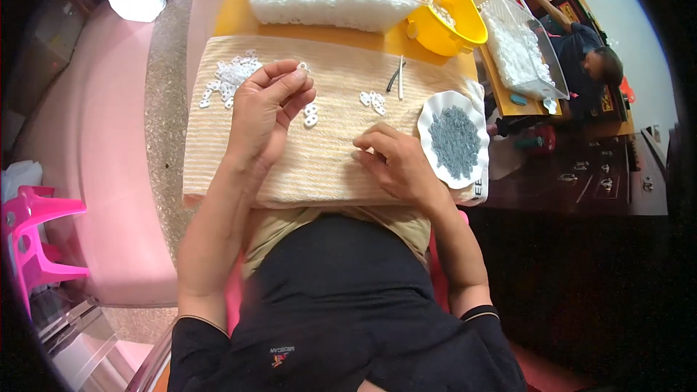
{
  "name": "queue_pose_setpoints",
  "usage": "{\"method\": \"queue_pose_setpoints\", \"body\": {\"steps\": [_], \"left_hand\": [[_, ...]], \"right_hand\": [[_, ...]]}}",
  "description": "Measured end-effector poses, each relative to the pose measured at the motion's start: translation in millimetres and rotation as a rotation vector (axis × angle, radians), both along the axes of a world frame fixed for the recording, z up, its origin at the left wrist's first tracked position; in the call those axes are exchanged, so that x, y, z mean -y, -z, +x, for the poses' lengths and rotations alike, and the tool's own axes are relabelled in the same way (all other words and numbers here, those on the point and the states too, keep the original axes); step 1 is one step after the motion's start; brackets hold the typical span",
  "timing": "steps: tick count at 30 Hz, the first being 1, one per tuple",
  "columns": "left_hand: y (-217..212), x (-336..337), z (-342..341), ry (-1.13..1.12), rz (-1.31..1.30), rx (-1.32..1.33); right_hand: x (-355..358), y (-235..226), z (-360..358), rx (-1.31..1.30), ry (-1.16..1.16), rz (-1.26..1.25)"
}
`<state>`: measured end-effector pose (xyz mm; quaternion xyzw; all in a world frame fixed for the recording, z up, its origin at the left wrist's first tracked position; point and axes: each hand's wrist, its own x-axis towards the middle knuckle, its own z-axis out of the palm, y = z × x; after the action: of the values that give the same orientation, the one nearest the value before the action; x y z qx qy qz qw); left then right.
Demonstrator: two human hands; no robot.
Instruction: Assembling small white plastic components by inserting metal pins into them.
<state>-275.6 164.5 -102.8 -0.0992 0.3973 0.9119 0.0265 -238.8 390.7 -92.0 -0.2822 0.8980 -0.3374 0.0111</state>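
My left hand [267, 105] is raised over a striped towel [327, 170], pinching a small white plastic piece with a hole [303, 67] between thumb and forefinger. Just below its fingers lie a couple of similar white pieces [311, 115]. Left of it is a loose heap of white pieces [236, 75]. Over the towel's right half, my right hand [398, 162] has thumb and forefinger drawn together; whatever is between them is too small to make out. Beyond it lie a few more white pieces [374, 101]. To its right, a white scalloped dish [428, 117] holds many thin grey pin-like bits [455, 144].
Two thin sticks, one dark and one white [401, 78], lie on the towel. Behind stand a clear bin of white pieces [330, 18], a yellow bowl [428, 36] and another filled bin [526, 65]. A person [581, 51] sits at far right. A pink stool [47, 232] stands left.
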Motion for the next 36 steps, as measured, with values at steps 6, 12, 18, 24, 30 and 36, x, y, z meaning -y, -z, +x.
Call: {"method": "queue_pose_setpoints", "body": {"steps": [6, 12, 18, 24, 30, 36], "left_hand": [[4, -1, 1, -0.019, 0.049, 0.0], [8, -3, 0, -0.009, 0.072, 0.003], [7, -4, -1, 0.01, 0.075, -0.002], [7, -11, 5, 0.041, 0.084, 0.036], [8, -29, 15, 0.069, 0.215, 0.059], [14, -32, 16, 0.1, 0.179, 0.056]], "right_hand": [[40, 6, -35, -0.086, -0.133, 0.072], [58, 18, -50, -0.042, -0.172, 0.356], [49, 30, -50, -0.146, -0.142, 0.213], [38, 21, -37, 0.209, 0.074, -0.413], [36, 12, -25, 0.567, 0.137, -0.793], [30, 23, -21, 0.584, 0.145, -0.856]]}}
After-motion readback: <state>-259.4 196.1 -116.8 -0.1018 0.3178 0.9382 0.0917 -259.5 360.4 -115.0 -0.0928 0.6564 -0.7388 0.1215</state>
